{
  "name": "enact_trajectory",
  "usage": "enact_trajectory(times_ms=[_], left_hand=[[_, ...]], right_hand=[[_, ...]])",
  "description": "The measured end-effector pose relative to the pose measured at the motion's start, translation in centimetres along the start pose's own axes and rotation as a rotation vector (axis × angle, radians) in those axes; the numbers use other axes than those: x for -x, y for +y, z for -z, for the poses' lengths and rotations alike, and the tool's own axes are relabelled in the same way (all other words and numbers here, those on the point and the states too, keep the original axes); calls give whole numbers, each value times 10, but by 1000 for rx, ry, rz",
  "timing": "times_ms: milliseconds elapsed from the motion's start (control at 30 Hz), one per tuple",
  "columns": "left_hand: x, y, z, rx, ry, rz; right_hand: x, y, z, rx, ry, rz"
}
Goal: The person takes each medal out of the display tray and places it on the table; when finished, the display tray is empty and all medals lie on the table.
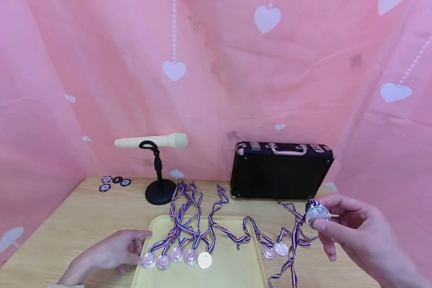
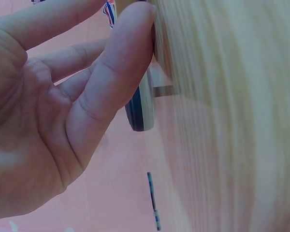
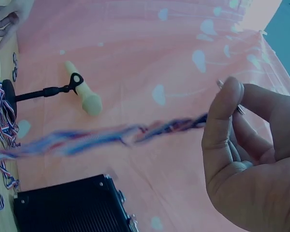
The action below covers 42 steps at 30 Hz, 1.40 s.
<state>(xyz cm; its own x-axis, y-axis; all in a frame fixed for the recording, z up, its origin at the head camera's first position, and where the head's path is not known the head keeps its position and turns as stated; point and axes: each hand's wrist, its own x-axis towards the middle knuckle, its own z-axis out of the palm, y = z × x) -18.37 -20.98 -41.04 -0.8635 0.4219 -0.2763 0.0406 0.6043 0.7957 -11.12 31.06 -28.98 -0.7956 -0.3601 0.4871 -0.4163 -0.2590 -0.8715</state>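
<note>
My right hand [image 1: 360, 236] holds a silver-coloured medal [image 1: 317, 216] up at the right, pinched between thumb and fingers. Its red, white and blue ribbon [image 1: 294, 248] hangs down to the table; in the right wrist view the ribbon [image 3: 96, 140] stretches out from the fingertips. At the left rim of a pale yellow tray [image 1: 234, 276], my left hand [image 1: 111, 250] rests with loosely bent fingers, near the row of medals. Several medals [image 1: 177, 254] lie side by side on the tray, their ribbons tangled toward the back. Two more medals [image 1: 281, 249] lie just right of it.
A cream microphone [image 1: 153, 141] sits on a black stand [image 1: 160, 192] behind the tray. A black briefcase [image 1: 281, 174] stands upright at the back right. Several poker chips [image 1: 105, 187] lie at the back left. Pink cloth [image 1: 216, 100] with white hearts encloses the wooden table.
</note>
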Motion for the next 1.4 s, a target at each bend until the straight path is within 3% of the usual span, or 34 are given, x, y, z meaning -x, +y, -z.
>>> enact_trajectory(times_ms=[167, 400, 633, 800, 933, 1100, 1267, 1400], left_hand=[[-1, 0, 3, -10, 6, 3], [-4, 1, 6, 2, 8, -26], [-6, 1, 3, 23, -7, 0], [-8, 1, 1, 23, -24, -16], [-7, 2, 1, 22, -30, -28], [2, -1, 6, 1, -19, -46], [5, -3, 8, 0, -24, -59], [0, -3, 6, 4, -28, -51]], right_hand=[[-6, -4, 14, 22, 115, -31], [-48, -22, 48, -69, 262, -177], [-101, -34, 70, 35, 415, -315], [-111, -20, 83, 81, 429, -395], [-85, 2, 84, 179, 391, -474], [-21, 52, 74, 354, 297, -592], [34, 91, 62, 344, 260, -706], [60, 106, 55, 426, 221, -764]])
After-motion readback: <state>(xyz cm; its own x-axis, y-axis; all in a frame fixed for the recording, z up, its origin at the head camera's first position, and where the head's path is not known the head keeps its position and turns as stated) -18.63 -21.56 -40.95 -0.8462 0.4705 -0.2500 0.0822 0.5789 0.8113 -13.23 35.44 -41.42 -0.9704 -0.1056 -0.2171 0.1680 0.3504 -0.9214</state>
